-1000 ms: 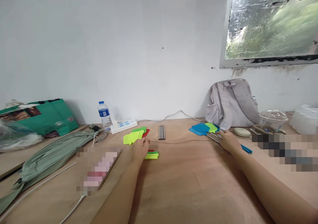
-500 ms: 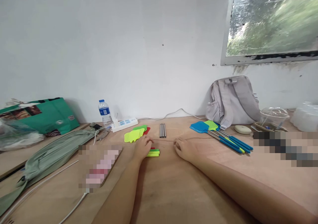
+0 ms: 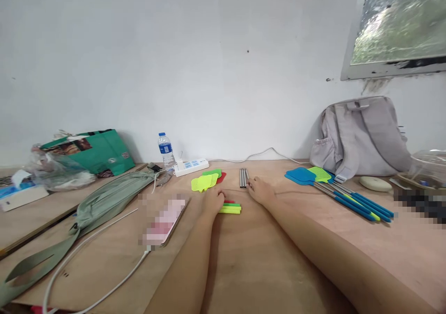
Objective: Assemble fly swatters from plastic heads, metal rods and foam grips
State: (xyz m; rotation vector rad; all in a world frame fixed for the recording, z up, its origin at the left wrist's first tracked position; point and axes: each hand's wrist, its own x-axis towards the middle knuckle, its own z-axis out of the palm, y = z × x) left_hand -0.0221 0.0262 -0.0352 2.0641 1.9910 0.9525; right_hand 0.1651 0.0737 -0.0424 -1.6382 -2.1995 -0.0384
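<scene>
My left hand point(image 3: 213, 200) rests on the table with loosely bent fingers, holding nothing that I can see. It lies between the mesh fly swatter heads point(image 3: 204, 182), in yellow, green and red, and the short coloured handles point(image 3: 230, 209), whose left ends it partly hides. Several grey metal tubes point(image 3: 242, 178) lie side by side further back. At their right side is my right hand point(image 3: 261, 191), with its fingertips closed at the rightmost tube, which slants slightly away from the others.
Long-handled blue and yellow fly swatters point(image 3: 343, 198) lie to the right, before a grey backpack point(image 3: 362, 135). Leftward are a phone point(image 3: 167, 223) on a white cable, a green cloth strap point(image 3: 108, 198), a water bottle point(image 3: 166, 149), a power strip point(image 3: 191, 166) and a green bag point(image 3: 104, 151).
My right hand has moved forward to the metal tubes, and the rightmost one now slants. My left hand stays beside the handles. The whole view has shifted, with things appearing further right.
</scene>
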